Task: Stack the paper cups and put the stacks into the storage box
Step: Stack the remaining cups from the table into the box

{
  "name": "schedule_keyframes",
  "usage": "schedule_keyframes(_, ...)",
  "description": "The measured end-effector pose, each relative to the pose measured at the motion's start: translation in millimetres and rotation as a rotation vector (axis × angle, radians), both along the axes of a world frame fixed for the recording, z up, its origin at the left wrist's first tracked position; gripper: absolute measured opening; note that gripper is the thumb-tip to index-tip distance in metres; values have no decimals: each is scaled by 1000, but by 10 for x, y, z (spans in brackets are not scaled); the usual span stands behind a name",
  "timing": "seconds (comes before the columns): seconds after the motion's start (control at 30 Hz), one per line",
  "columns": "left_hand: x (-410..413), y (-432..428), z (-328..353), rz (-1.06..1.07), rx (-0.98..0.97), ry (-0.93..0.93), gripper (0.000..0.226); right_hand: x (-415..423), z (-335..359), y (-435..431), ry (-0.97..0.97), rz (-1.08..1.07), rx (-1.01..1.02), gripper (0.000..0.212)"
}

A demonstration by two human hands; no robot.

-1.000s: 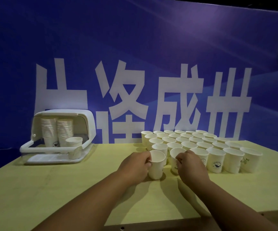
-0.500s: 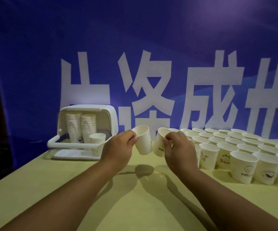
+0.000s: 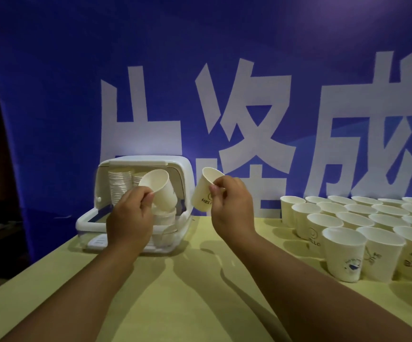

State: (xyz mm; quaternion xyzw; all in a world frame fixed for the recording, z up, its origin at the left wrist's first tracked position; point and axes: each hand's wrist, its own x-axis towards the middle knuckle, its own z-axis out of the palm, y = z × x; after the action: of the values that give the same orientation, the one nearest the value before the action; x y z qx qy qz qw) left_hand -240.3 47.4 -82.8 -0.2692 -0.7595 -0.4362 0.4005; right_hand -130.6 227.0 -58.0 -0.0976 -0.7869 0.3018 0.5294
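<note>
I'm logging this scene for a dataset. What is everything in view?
Storage box: one, white, lid open, table's rear left.
Cup stacks: two tall, one short, white, inside the box.
Loose cups: many, white, some printed, rows at right, running off frame.
Left cup: one, white, tilted over the short stack.
Right cup: one, white, printed, tilted, right of box.
Table: one, pale yellow.
Banner: one, blue, white characters, behind.
Left hand: pinches left cup.
Right hand: pinches right cup.
</note>
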Motion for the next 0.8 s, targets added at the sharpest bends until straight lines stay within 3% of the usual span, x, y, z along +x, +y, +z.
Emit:
schedule_keyframes(0.17,-103,-62,4,84,-120,6,15,-407,159,-186,97,35,-131,11)
schedule_keyframes(0.3,-147,-58,-12,64,-270,-135,18,-570,151,-325,143,37,-226,15)
schedule_keyframes(0.5,-168,-17,-43,-92,-315,-326,14,-587,49,-334,132,80,-136,15)
schedule_keyframes(0.67,-94,2,-52,-120,-376,-311,6,-589,65,-414,58,152,-59,6)
schedule_keyframes(0.7,-91,-2,-60,-128,-347,-339,7,-596,63,-424,26,164,-38,6)
schedule_keyframes(0.8,-107,-28,-88,-194,-187,-434,44,-602,81,-429,-65,184,19,7)
